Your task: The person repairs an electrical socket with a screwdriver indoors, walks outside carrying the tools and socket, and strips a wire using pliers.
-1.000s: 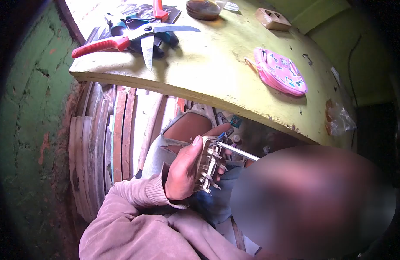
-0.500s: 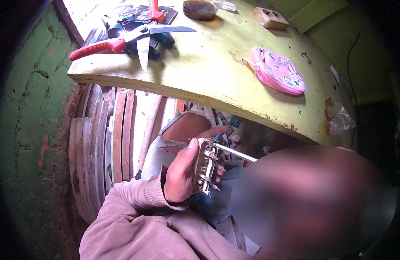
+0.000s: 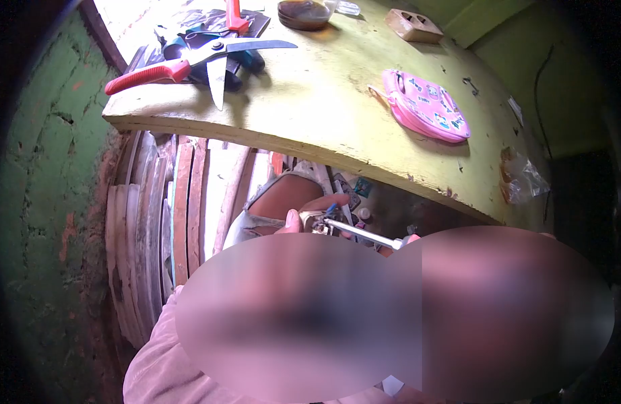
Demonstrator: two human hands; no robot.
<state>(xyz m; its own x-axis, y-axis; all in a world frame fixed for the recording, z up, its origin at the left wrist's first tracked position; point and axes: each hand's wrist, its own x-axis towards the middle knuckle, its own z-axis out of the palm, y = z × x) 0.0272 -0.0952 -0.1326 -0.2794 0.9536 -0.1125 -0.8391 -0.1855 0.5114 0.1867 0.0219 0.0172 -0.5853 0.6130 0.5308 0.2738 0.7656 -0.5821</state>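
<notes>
My left hand (image 3: pixel 292 221) is closed around a pale plastic electrical part (image 3: pixel 312 219) with metal pieces in it; thumb and fingers show, the rest is blurred out. A bit of blue wire (image 3: pixel 333 208) stands by its upper end. Against that end rests the tip of a screwdriver (image 3: pixel 366 233), its metal shaft slanting down to the right. At the shaft's right end, a fingertip of my right hand (image 3: pixel 411 238) shows; blur hides the handle and other fingers.
On the yellow table (image 3: pixel 310 114) lie red-handled shears (image 3: pixel 218 60), a pink pouch (image 3: pixel 428 108), a dark bowl (image 3: pixel 304 15), a wooden block (image 3: pixel 413 25) and a clear plastic bag (image 3: pixel 524 178). Boards (image 3: pixel 145 236) lean by the green wall (image 3: pixel 54 202).
The view has shifted slightly. Blur now covers most of the left hand and the part's lower end. A right fingertip has come into sight beside the shaft, whose tip stays at the part.
</notes>
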